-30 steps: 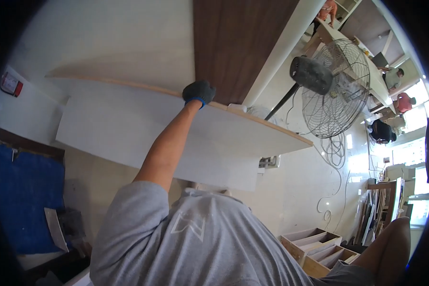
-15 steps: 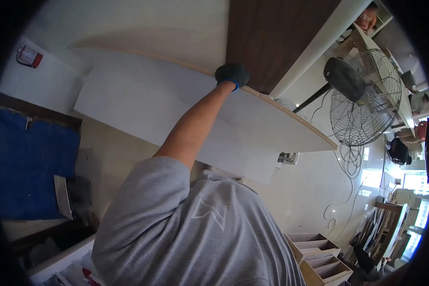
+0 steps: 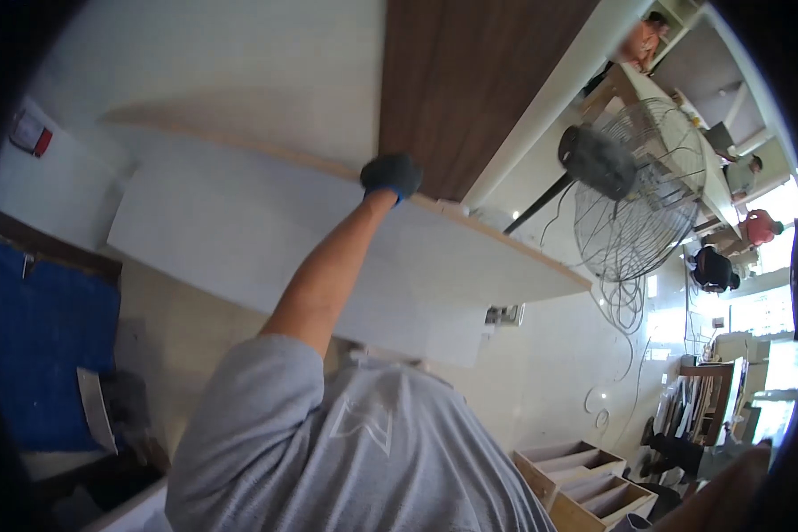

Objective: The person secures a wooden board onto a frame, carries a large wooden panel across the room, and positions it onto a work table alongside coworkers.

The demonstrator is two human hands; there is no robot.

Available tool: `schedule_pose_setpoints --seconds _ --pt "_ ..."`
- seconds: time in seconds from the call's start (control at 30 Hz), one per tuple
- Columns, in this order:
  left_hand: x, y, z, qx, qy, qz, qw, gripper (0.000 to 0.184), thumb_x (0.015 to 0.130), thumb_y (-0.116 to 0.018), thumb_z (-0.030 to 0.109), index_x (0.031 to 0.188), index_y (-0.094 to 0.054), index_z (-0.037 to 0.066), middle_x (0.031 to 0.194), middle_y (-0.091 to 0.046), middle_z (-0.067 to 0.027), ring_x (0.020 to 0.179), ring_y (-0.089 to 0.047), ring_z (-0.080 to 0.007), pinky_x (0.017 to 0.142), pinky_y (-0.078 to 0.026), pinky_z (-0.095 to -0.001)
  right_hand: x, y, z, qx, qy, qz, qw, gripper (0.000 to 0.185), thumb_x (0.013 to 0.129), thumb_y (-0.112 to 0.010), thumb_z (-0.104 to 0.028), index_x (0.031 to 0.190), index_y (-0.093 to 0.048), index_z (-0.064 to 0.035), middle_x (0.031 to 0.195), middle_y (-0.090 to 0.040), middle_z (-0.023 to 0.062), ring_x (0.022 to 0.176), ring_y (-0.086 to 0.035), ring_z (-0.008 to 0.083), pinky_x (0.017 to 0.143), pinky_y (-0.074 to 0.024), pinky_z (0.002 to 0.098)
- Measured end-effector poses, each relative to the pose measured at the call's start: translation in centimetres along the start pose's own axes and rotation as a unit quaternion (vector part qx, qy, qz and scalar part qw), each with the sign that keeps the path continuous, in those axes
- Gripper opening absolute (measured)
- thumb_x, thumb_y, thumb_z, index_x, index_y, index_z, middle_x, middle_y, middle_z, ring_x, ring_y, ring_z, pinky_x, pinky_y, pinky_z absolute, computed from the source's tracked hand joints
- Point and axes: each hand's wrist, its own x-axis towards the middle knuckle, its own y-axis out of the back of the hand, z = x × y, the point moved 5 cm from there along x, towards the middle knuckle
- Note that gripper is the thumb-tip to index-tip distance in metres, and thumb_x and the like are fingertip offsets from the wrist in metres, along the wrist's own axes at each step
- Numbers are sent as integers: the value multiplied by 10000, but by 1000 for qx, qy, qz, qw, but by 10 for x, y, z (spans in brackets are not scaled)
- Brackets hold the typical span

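Note:
My left hand, in a dark glove with a blue cuff, is closed over the upper edge of a large white panel. The panel stands tilted across the view in front of my grey shirt, its narrow edge a pale wood colour. Fingers curl over the far side and are partly hidden. Just beyond the glove is a dark brown wood-grain board. A blurred, skin-coloured shape at the lower right looks like my right forearm; the right hand itself is outside the picture.
A black pedestal fan stands to the right, its cable looping over the shiny floor. Open wooden boxes sit at the lower right, near stacked boards. Blue sheeting is at left. Several people are in the right background.
The view has shifted, so the panel, fan and boxes appear further left. My left hand keeps its hold on the panel edge. A blurred forearm has come into the lower right.

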Motion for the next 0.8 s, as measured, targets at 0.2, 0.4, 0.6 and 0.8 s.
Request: schedule_pose_setpoints --seconds 0.2,0.4,0.6,0.8 --pt "11 -3 5 17 10 -22 1000 386 820 -453 403 921 -695 121 975 -668 -159 895 -645 -353 757 -511 -470 4 3 -1 -54 -28 -23 998 234 883 -529 -333 863 -597 -110 816 -574 93 769 -536 181 715 -400 391" --pt "-4 11 5 26 -14 26 999 385 808 -463 399 854 -696 95 904 -664 -191 843 -646 -371 733 -509 -485 -4 16 -12 -109 -59 -18 992 222 880 -536 -319 858 -602 -108 827 -581 95 785 -542 180 717 -399 395" --pt "1 13 1 24 -42 49 998 412 818 -460 423 864 -692 86 914 -663 -185 860 -632 -385 756 -499 -482 -16 56 -37 -211 -90 36 973 210 876 -543 -305 853 -607 -106 838 -588 98 800 -549 180 719 -398 398" --pt "3 2 -2 63 -49 24 997 470 822 -448 450 886 -682 47 963 -650 -206 892 -628 -382 764 -497 -470 -38 136 -116 -550 -9 397 735 199 873 -550 -292 848 -612 -104 849 -595 100 816 -555 180 722 -397 402"
